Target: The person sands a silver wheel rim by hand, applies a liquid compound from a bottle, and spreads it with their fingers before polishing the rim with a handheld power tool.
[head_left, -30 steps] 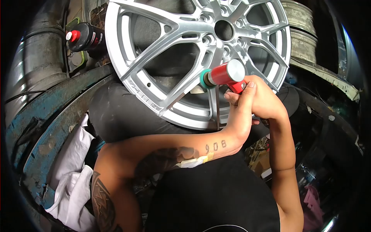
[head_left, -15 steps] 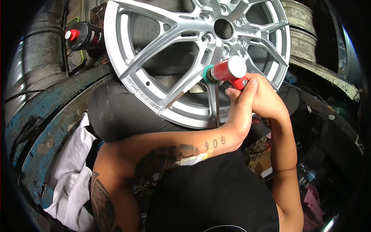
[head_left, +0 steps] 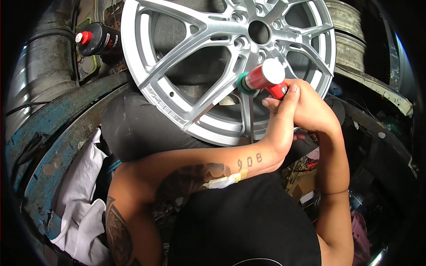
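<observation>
A small red polisher (head_left: 262,77) with a pale round end cap has its green pad (head_left: 243,83) against a spoke of a silver alloy wheel (head_left: 208,31). Reaching across from the left, my left hand (head_left: 283,111) is closed at the polisher's grip, its thumb up along it. My right hand (head_left: 310,104) comes in from the right and wraps round the same grip, pressed against the left. Some fingers of both hands are hidden behind the grip and each other. The wheel lies tilted face up on black padding (head_left: 128,128), lettering on its near rim.
A dark bottle (head_left: 100,40) with a red cap stands left of the wheel. White cloth (head_left: 82,217) hangs over a worn blue metal rim (head_left: 33,177) at the left. Stacked wheel barrels (head_left: 348,40) are at the upper right. A pinkish cloth (head_left: 360,232) lies at the lower right.
The polisher and both hands have shifted slightly right and up in view. The wheel has shifted slightly too. Both hands keep their hold.
</observation>
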`<state>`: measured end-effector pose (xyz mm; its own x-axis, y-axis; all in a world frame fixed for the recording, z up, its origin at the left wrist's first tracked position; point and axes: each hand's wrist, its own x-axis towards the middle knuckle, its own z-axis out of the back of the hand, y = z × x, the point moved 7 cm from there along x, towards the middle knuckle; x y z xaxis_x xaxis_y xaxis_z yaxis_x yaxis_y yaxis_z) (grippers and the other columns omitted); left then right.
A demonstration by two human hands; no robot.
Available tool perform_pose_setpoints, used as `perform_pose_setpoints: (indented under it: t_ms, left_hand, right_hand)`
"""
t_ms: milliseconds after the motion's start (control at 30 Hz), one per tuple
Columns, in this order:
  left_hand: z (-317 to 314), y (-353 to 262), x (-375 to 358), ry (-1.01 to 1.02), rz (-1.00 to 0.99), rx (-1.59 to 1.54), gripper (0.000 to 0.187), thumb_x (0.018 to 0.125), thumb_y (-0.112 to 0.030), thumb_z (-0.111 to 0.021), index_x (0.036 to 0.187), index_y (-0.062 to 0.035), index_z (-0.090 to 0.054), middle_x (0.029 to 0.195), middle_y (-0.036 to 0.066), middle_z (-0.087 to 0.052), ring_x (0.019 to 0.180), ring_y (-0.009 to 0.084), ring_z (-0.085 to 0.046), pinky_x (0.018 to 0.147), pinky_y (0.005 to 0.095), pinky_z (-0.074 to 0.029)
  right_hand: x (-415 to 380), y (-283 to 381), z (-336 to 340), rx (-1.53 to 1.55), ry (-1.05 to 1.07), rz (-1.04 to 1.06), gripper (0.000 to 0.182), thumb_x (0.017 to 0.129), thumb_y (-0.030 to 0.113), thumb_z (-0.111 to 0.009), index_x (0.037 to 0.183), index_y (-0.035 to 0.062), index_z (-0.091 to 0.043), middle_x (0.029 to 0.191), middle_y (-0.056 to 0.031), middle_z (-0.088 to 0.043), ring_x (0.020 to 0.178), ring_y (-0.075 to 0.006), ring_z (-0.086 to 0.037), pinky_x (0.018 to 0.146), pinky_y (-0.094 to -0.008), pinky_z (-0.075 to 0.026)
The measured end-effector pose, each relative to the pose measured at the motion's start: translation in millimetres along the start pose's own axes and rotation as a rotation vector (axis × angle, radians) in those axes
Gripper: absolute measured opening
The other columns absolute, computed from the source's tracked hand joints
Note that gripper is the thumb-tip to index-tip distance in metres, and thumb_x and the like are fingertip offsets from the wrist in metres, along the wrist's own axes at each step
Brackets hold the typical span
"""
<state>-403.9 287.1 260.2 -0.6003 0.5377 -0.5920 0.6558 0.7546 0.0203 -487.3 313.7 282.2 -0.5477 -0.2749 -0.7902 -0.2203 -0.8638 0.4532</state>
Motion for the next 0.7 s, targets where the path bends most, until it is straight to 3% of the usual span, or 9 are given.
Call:
perform_pose_setpoints:
  t_ms: [200, 333, 433, 700]
  left_hand:
    - [-6, -3, -3, 0.049, 0.035, 0.002, 0.080, 0.099, -0.080, -0.043, 0.149, -0.0178, -0.041, 0.140, 0.004, -0.052, 0.123, 0.0160, -0.052, 0.089, 0.0365, -0.046]
    - [-3, 0, -4, -0.044, 0.074, -0.001, 0.079, 0.099, -0.080, -0.044, 0.148, -0.0179, -0.043, 0.139, 0.004, -0.052, 0.123, 0.0151, -0.052, 0.089, 0.0358, -0.046]
    - [-4, 3, 0, 0.000, 0.059, 0.031, 0.078, 0.099, -0.080, -0.044, 0.147, -0.0186, -0.043, 0.139, 0.004, -0.052, 0.122, 0.0154, -0.052, 0.089, 0.0359, -0.046]
    - [0, 10, -1, -0.034, 0.050, 0.040, 0.076, 0.099, -0.079, -0.044, 0.147, -0.0199, -0.044, 0.137, 0.002, -0.054, 0.121, 0.0151, -0.053, 0.090, 0.0373, -0.046]
  right_hand:
    - [1, 1, 4, 0.025, 0.047, -0.010, 0.022, 0.094, 0.010, -0.078, 0.108, -0.0045, -0.069, 0.074, 0.0002, -0.066, 0.070, -0.0045, -0.050, 0.062, -0.0278, -0.048]
    - [2, 5, 0, -0.015, 0.102, 0.038, 0.021, 0.095, 0.012, -0.078, 0.105, -0.0034, -0.069, 0.071, 0.0015, -0.065, 0.066, -0.0043, -0.052, 0.059, -0.0274, -0.046]
    - [-1, -4, 1, 0.143, 0.053, -0.015, 0.022, 0.095, 0.014, -0.080, 0.103, -0.0028, -0.069, 0.071, 0.0015, -0.064, 0.066, -0.0036, -0.051, 0.058, -0.0271, -0.046]
    - [-3, -7, -2, 0.092, 0.063, 0.004, 0.020, 0.094, 0.012, -0.079, 0.102, -0.0036, -0.069, 0.071, 0.0024, -0.062, 0.067, -0.0046, -0.050, 0.058, -0.0276, -0.046]
